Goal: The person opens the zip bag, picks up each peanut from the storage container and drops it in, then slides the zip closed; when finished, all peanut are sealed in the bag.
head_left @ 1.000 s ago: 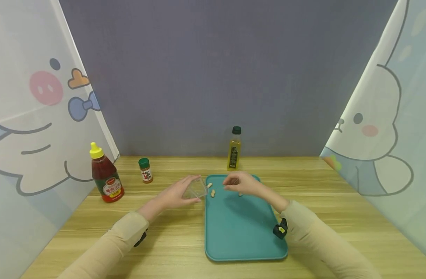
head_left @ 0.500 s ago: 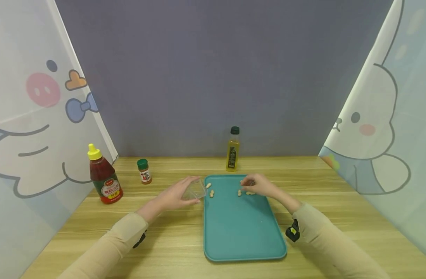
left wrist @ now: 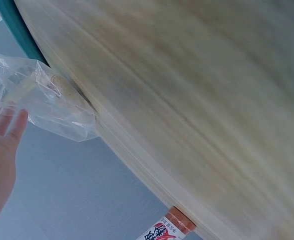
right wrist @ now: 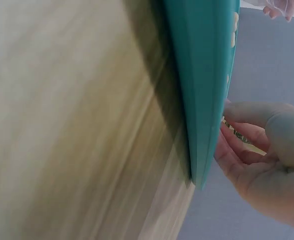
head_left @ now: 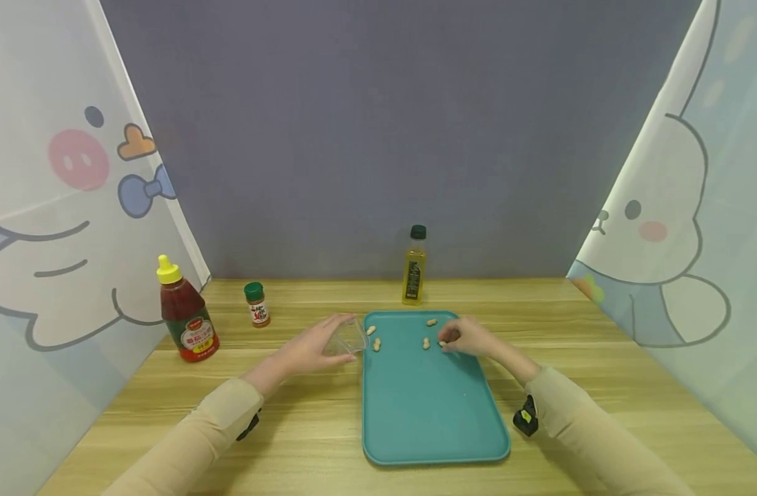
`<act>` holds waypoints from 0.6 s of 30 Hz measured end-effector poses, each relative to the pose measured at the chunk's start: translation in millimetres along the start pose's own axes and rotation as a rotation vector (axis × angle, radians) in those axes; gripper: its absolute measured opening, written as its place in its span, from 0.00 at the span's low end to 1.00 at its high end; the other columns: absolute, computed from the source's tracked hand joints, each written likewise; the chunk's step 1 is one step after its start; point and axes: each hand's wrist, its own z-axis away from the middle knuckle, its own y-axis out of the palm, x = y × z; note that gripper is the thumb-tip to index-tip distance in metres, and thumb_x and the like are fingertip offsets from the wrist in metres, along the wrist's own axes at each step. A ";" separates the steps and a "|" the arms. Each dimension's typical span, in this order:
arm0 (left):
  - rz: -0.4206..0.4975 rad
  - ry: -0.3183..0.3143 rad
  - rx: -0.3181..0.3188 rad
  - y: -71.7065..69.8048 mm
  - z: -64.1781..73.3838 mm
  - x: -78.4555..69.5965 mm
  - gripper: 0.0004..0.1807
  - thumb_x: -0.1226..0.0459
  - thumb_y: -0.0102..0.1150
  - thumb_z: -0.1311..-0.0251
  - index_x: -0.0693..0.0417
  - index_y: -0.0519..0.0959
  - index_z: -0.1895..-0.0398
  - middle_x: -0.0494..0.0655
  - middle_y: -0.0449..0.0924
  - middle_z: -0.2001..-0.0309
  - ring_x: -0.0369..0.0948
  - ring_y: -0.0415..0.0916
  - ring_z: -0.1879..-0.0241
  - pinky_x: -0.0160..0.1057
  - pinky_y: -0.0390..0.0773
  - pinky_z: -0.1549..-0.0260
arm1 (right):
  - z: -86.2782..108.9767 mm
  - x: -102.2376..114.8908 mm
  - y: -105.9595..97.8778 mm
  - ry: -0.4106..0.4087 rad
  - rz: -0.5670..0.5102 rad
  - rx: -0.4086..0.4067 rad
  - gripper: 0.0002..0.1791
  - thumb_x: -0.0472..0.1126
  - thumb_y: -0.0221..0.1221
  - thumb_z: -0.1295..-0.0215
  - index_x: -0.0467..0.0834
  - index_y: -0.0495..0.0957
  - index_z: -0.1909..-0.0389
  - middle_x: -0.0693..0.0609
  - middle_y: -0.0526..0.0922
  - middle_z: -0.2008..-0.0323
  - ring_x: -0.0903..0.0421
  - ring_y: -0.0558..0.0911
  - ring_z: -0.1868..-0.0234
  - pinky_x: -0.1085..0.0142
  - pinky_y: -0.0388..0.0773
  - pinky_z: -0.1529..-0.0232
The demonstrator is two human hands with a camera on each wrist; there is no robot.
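Pinching a pale peanut [head_left: 442, 343] between thumb and fingertips, my right hand [head_left: 474, 339] is narrow and low at the right side of the teal tray [head_left: 428, 413], toward its far end. My left hand [head_left: 316, 344] is wider, thumb and fingers spread around a clear plastic bag [left wrist: 71, 107] held just beside the tray's left edge; something tan shows through the crinkled film. Four more peanuts lie on the tray: one near the far edge [head_left: 431, 322], one near the middle [head_left: 426, 343], and two by the left rim [head_left: 370, 330] [head_left: 377, 344], close to the bag.

Well to my left stands a dark red sauce bottle [head_left: 187, 313] with a yellow cap; its label has a red oval badge, too small for me to read, above a line of Chinese characters. Between it and the tray is a green-capped spice jar [head_left: 257, 310], its white label printed in large black and red Chinese characters, partly cut off in the left wrist view. Behind the tray, a yellow oil bottle [head_left: 413, 272] carries a dark label whose pale lettering I cannot make out.
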 end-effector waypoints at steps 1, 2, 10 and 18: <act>-0.001 0.000 0.000 0.0 0.0 -0.1 0.46 0.37 0.54 0.45 0.50 0.56 0.29 0.50 0.60 0.31 0.51 0.62 0.35 0.55 0.66 0.38 | 0.3 0.7 0.4 0.008 0.001 0.002 0.11 0.36 0.65 0.44 0.38 0.81 0.59 0.48 0.83 0.63 0.53 0.81 0.63 0.67 0.80 0.67; -0.001 0.001 0.000 0.0 -0.1 -0.2 0.46 0.37 0.54 0.45 0.50 0.56 0.29 0.50 0.60 0.31 0.51 0.62 0.35 0.55 0.65 0.37 | 0.6 1.4 0.9 0.018 -0.003 0.005 0.11 0.35 0.65 0.44 0.38 0.81 0.59 0.48 0.83 0.63 0.52 0.81 0.63 0.67 0.80 0.66; 0.004 0.010 0.002 0.1 0.8 -0.8 0.45 0.37 0.54 0.45 0.49 0.55 0.29 0.49 0.60 0.31 0.50 0.62 0.34 0.54 0.65 0.37 | 3.9 5.4 3.0 0.007 -0.031 0.035 0.11 0.34 0.63 0.43 0.42 0.81 0.58 0.49 0.83 0.61 0.55 0.80 0.62 0.68 0.79 0.66; 0.007 0.012 -0.003 0.1 0.7 -0.7 0.45 0.38 0.55 0.44 0.49 0.56 0.29 0.49 0.61 0.32 0.49 0.63 0.35 0.53 0.66 0.37 | 7.6 5.0 5.0 0.007 0.012 -0.012 0.17 0.39 0.67 0.46 0.38 0.79 0.55 0.48 0.83 0.61 0.54 0.80 0.62 0.65 0.79 0.64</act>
